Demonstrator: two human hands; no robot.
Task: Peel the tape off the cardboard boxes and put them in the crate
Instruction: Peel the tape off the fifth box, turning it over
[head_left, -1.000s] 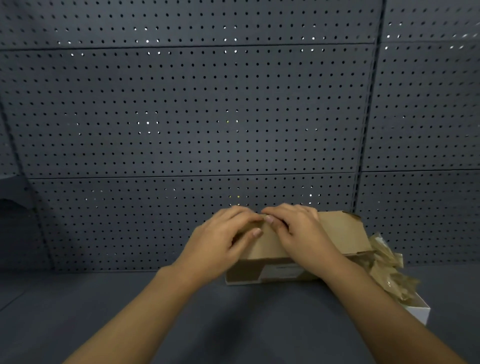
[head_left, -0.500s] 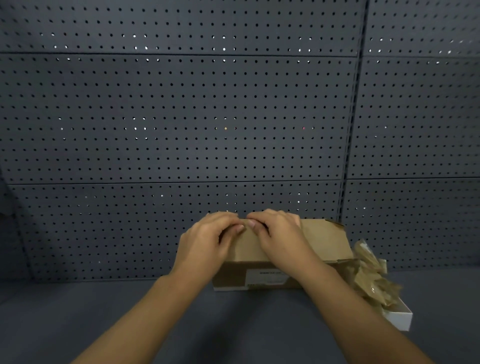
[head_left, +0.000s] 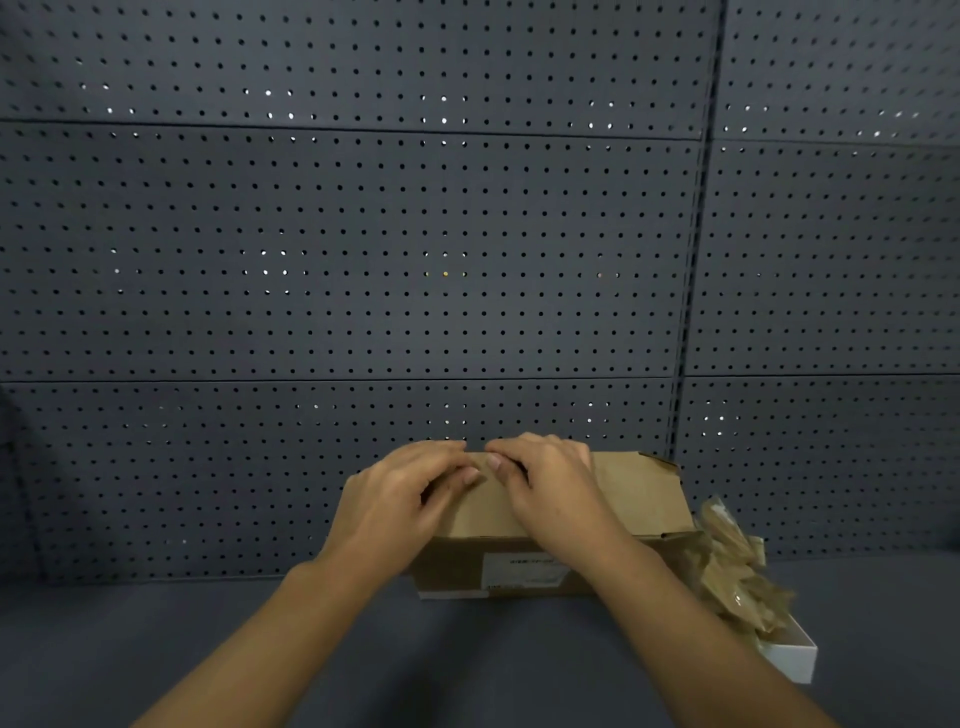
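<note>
Head view, lower centre of frame: cardboard box on dark grey surface, just in front of perforated panel wall. White label on box's near side. Both hands on box top, w/ fingertips nearly meeting at its far edge. Left hand: fingers curled, thumb extended across the lid; pinch on tape not resolvable. Right hand: fingers bent down at the edge, held item likewise cannot be told. Lower right: white tray holding crumpled brown tape, just beside box's right end.
</note>
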